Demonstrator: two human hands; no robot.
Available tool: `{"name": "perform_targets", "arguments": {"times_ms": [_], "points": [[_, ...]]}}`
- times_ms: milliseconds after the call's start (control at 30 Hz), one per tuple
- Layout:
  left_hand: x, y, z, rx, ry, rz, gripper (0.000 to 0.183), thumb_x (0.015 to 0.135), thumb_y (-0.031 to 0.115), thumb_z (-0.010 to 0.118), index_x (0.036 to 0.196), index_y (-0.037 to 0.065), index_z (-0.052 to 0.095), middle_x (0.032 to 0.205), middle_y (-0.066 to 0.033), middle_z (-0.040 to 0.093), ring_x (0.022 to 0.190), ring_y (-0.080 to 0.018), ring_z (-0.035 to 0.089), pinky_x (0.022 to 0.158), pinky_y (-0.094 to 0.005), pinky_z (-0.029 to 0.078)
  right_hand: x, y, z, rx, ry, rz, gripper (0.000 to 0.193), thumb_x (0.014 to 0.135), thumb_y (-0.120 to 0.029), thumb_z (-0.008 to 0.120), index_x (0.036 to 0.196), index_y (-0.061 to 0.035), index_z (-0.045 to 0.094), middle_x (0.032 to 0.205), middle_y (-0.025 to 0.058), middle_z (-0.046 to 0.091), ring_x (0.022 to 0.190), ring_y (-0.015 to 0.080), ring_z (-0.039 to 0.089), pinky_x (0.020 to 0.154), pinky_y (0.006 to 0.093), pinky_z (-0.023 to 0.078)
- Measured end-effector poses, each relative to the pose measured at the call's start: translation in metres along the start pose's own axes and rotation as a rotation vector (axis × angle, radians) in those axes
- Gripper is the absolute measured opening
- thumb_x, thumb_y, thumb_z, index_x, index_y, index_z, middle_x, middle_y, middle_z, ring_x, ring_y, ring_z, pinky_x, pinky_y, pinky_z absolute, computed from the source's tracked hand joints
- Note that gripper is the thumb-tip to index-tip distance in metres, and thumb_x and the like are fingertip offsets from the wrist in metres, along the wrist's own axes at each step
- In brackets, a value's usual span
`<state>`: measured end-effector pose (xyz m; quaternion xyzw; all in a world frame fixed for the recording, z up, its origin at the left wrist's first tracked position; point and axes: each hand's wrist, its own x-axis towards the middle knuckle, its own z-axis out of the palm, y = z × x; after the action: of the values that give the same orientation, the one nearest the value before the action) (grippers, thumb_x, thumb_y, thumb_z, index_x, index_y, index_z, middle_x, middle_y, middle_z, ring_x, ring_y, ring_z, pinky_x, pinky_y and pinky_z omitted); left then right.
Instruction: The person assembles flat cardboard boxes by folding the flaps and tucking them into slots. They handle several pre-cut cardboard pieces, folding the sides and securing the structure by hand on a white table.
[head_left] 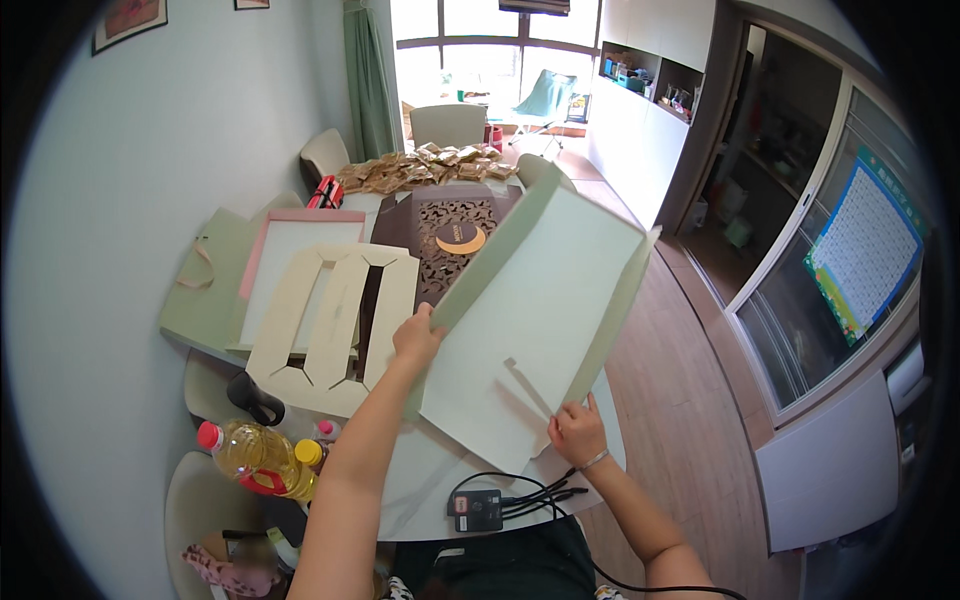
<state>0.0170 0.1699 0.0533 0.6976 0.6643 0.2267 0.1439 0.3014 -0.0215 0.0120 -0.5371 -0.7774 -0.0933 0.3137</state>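
Observation:
A large shallow box (530,300), pale green outside and white inside, is tilted up over the table in both my hands. My left hand (418,338) is closed on its left wall, about midway along. Down at the near right edge, my right hand (578,432) has its fingers curled in at the box. A narrow pale green strip (527,382) runs from those fingers over the white inside; whether it is attached there I cannot tell. Left of the box lies a cream cardboard insert (335,330) with long slots. Behind is a dark brown cut-out panel (455,235) bearing a crescent.
Small packets (430,168) lie piled at the table's far end. A green box part with a ribbon (195,270) lies far left. Nearer stand an oil bottle (255,460) and a black object (255,400). A black device (478,510) with cables lies by the front edge.

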Motion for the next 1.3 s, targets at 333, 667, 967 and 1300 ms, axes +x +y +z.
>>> {"name": "perform_targets", "arguments": {"times_ms": [333,667,967,1300], "points": [[-0.036,-0.004,-0.064,0.12,-0.108,-0.124,0.067,0.069,0.015,0.072,0.127,0.007,0.039,0.091,-0.0206,0.066,0.087,-0.0354,0.066,0.074,-0.0433,0.053,0.091,0.074,0.0,0.148,-0.309,-0.424,0.005,0.076,-0.009,0.064,0.079,-0.0065,0.067,0.09,0.0077,0.062,0.092,0.0253,0.062,0.107,0.0486,0.036],[-0.103,-0.018,0.002,0.293,-0.194,-0.103,0.072,0.072,0.012,0.067,0.139,0.016,0.041,0.125,-0.0231,0.041,0.092,-0.0356,0.063,0.08,-0.0452,0.052,0.094,0.054,0.024,0.047,-0.648,-0.258,0.013,0.084,-0.017,0.059,0.085,-0.0169,0.072,0.101,-0.0001,0.066,0.084,0.0196,0.066,0.074,0.0374,0.052],[-0.101,-0.029,-0.004,0.181,-0.135,-0.084,0.058,0.074,0.007,0.065,0.13,0.013,0.053,0.138,-0.0267,0.032,0.114,-0.0417,0.051,0.094,-0.0462,0.046,0.091,0.06,0.031,-0.069,-0.731,-0.189,0.015,0.085,-0.016,0.056,0.087,-0.0139,0.071,0.096,0.0044,0.064,0.087,0.0248,0.065,0.074,0.0385,0.053],[-0.128,-0.046,-0.011,0.024,0.051,0.392,0.04,0.077,0.003,0.064,0.117,0.006,0.064,0.151,-0.0201,0.027,0.136,-0.0472,0.027,0.111,-0.0459,0.03,0.081,0.049,0.028,-0.156,-0.685,-0.249,0.018,0.086,-0.015,0.056,0.1,-0.0183,0.066,0.092,0.0022,0.064,0.086,0.0237,0.065,0.075,0.0377,0.05]]}}
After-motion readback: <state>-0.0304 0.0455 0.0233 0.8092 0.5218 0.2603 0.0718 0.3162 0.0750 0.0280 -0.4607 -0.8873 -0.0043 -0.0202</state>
